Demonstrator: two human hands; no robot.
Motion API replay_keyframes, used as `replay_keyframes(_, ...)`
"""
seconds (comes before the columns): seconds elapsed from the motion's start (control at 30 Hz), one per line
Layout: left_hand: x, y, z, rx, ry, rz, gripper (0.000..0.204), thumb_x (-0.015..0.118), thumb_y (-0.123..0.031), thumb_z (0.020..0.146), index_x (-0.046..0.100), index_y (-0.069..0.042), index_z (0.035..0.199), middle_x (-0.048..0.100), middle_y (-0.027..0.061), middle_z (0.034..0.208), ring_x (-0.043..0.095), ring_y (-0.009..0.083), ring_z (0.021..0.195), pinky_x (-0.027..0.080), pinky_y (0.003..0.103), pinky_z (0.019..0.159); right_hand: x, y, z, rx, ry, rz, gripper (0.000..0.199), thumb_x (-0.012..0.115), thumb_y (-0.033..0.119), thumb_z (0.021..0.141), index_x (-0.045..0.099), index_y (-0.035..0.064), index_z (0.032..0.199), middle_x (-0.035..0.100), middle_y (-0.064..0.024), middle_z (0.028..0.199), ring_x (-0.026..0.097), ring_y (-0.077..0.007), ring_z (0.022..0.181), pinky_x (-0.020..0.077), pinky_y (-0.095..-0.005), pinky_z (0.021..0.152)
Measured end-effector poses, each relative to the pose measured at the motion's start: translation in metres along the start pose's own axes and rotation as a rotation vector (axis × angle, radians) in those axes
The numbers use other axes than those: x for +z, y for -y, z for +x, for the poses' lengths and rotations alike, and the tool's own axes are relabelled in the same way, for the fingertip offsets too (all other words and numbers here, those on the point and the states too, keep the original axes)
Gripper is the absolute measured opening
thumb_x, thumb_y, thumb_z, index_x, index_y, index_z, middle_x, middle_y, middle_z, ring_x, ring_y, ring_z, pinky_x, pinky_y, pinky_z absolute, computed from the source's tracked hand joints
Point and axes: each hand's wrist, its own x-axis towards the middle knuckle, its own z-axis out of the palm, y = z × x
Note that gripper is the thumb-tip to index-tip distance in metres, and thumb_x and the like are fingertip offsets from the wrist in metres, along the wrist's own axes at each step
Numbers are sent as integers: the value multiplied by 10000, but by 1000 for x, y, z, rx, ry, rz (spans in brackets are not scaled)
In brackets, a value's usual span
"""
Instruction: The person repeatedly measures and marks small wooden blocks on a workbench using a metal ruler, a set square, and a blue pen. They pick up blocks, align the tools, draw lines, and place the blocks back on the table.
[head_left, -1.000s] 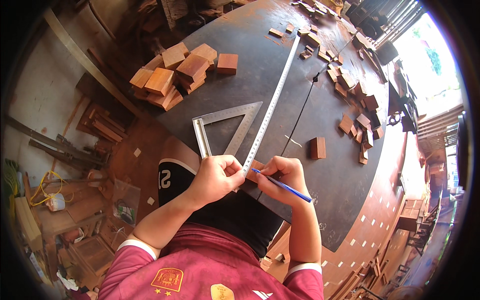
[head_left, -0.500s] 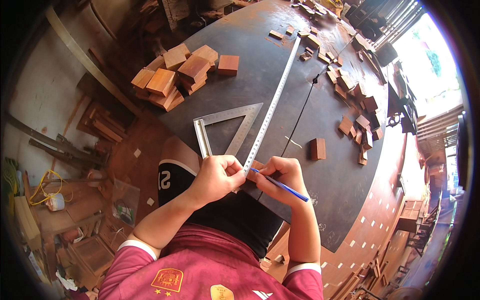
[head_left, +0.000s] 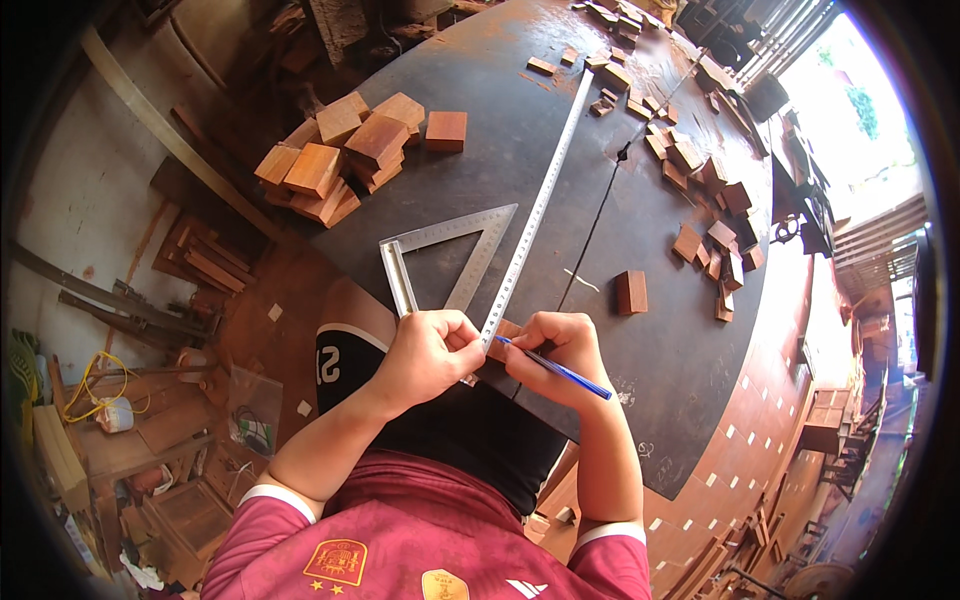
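My left hand [head_left: 428, 352] pinches the near end of a long metal ruler [head_left: 540, 195], which runs away across the dark tabletop. Close beside it, my right hand [head_left: 562, 342] is closed around a blue pen [head_left: 572, 377]. The pen's tip points left, at a small reddish wood block [head_left: 506, 333] by the ruler's near end; my fingers partly cover this block. Whether the tip touches the wood is too small to tell. Left of the ruler lies a silver triangular square [head_left: 490, 245], its thick edge near my left hand.
A pile of wood blocks [head_left: 378, 138] sits at the table's far left, with one block [head_left: 446, 131] beside it. Another block [head_left: 631, 292] stands right of the ruler. Many offcuts [head_left: 688, 157] lie scattered along the far right. A dark seam [head_left: 598, 215] crosses the tabletop [head_left: 680, 400].
The whole view has shifted slightly, with the table's things a little further left and up. Both hands keep their grips on the ruler and the pen, nearly still.
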Motion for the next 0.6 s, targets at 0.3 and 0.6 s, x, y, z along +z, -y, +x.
replay_keyframes(0.3, 0, -2, 0, -16, -1, 24, 108, 727, -74, 915, 717, 25, 872, 721, 50, 743, 661, 64, 664, 529, 228, 607, -2, 1, -1, 34, 26, 21, 167, 762, -16, 772, 613, -16, 697, 665, -31, 656, 605, -40, 617, 469, -231, 530)
replay_keyframes(0.6, -1, 2, 0, -23, -8, 5, 91, 739, -74, 917, 717, -4, 863, 691, -4, 732, 601, 29, 636, 490, 212, 579, -2, -3, -4, -2, -16, 62, 182, 771, 46, 781, 604, 0, 723, 618, -47, 611, 592, -62, 600, 463, -262, 520)
